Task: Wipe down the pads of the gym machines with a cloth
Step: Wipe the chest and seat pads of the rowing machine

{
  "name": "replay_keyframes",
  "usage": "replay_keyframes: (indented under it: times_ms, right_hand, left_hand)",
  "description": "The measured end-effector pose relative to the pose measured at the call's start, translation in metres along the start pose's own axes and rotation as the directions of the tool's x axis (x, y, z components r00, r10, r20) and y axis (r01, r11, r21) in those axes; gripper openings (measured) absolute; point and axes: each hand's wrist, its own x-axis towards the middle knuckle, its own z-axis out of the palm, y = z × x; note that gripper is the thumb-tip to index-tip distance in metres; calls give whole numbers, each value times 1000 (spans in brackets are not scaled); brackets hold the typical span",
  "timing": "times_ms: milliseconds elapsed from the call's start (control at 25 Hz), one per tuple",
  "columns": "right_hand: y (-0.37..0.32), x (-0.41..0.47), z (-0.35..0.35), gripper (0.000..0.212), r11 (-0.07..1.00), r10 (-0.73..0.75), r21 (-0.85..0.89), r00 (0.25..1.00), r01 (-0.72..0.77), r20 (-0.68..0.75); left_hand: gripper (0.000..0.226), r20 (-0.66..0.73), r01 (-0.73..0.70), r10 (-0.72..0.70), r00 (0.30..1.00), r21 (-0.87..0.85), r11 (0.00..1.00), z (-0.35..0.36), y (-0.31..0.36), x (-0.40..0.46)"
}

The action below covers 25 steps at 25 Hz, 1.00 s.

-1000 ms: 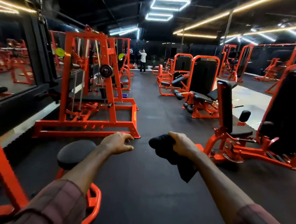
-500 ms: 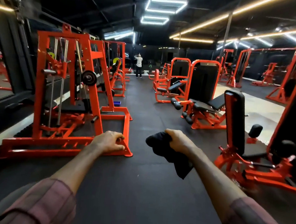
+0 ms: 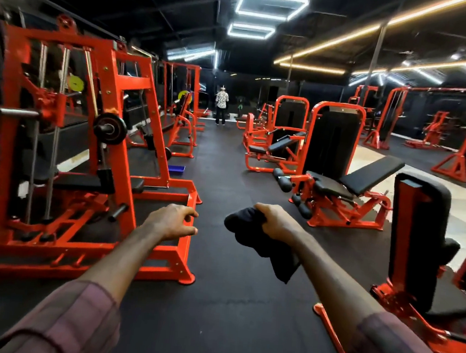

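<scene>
My right hand (image 3: 275, 223) grips a bunched black cloth (image 3: 259, 244) out in front of me, its loose end hanging below my wrist. My left hand (image 3: 172, 221) is held out beside it, fingers loosely curled around nothing. At the near right stands an orange machine with a tall black back pad (image 3: 416, 245) and a seat. Further ahead on the right is a leg machine with a black seat pad (image 3: 371, 175) and roller pads (image 3: 282, 181). To my left a large orange rack machine (image 3: 110, 141) holds a black pad (image 3: 83, 183) low in its frame.
A black rubber-floored aisle (image 3: 227, 161) runs straight ahead between the two rows of orange machines. A person (image 3: 221, 105) stands at its far end. A small blue tray (image 3: 176, 169) lies on the floor by the left rack. More machines fill the far right.
The view has moved forward along the aisle; the left rack and the right seat machine are now closer. The round pad once at the lower left has left view. Both hands keep their pose.
</scene>
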Motion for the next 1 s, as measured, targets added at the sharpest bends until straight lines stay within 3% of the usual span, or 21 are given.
replay_keyframes:
  times_ms: [400, 680, 1000]
  right_hand:
    - [146, 331, 27, 16, 995, 76, 59, 997, -76, 10]
    - [287, 588, 88, 14, 992, 75, 103, 997, -76, 18]
    - [405, 874, 100, 18, 998, 36, 51, 997, -40, 68]
  left_hand:
    - [54, 23, -79, 77, 997, 91, 993, -14, -27, 380]
    - [54, -8, -16, 17, 1000, 93, 996, 17, -81, 656]
    - [71, 10, 64, -64, 998, 35, 997, 11, -129, 940]
